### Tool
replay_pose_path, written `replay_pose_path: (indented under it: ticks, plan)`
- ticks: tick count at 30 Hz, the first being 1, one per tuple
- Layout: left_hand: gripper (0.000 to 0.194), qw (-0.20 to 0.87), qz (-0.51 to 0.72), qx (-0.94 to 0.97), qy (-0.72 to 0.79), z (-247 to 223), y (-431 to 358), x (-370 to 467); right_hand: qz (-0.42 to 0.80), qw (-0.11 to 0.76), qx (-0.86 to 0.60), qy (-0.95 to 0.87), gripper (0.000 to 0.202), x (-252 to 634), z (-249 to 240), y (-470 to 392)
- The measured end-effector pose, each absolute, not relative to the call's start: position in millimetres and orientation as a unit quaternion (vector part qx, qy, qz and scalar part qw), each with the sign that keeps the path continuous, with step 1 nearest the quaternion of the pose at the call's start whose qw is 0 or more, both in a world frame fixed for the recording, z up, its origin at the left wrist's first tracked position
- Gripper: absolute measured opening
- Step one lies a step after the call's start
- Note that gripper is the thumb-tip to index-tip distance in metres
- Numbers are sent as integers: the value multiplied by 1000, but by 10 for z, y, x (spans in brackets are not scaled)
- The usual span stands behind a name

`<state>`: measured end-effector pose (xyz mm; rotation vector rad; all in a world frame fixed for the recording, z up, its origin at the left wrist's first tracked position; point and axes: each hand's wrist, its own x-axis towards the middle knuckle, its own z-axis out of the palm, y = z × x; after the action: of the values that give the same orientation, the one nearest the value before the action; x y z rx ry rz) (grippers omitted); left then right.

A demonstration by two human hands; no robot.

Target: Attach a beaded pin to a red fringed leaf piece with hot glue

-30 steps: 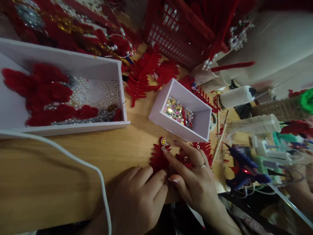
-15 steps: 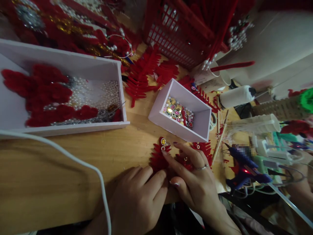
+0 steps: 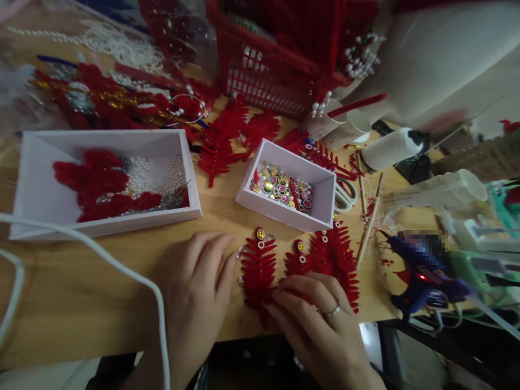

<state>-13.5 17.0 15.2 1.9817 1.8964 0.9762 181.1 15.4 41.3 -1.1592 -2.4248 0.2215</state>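
In the head view, the red fuzzy leaf-shaped piece (image 3: 259,265) lies on the light wooden tabletop (image 3: 219,214), just below the frame's centre. Your right hand (image 3: 314,311) bunches its fingers at the leaf's lower end — whether they pinch, you can't tell. Your left hand (image 3: 203,287), loosely open, lies beside it, gripping nothing visible. The leaf is probably light, soft and easily bent; hold it by the central spine — clear of the oval yellow gem (image 3: 260,234).
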Motion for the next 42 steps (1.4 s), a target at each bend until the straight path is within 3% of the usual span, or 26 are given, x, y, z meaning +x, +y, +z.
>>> replay_pose_path:
  ticks: [9, 17, 21, 28, 34, 38, 42]
  plan:
    - [13, 135, 221, 695, 670, 185, 346, 74, 105, 234, -449, -856, 20, 1881, 247, -37]
    - [13, 179, 245, 672, 675, 168, 420, 40, 122, 218, -452, -856, 26, 1897, 156, -111]
    - [15, 133, 272, 643, 704, 225, 356, -21, 126, 215, -454, -855, 28, 1891, 156, -129]
    - [35, 61, 266, 696, 664, 220, 75, -180, 96, 215, -457, -858, 28, 1866, 169, -186]
    - [13, 45, 295, 680, 670, 151, -106, -264, 113, 257, -452, -846, 24, 1909, 216, -331]
    - [17, 43, 308, 692, 651, 120, -224, -231, 102, 289, -469, -829, 21, 1941, 238, -415]
    - [12, 113, 321, 688, 641, 110, -330, -55, 93, 343, -431, -829, 14, 2020, 336, -478]
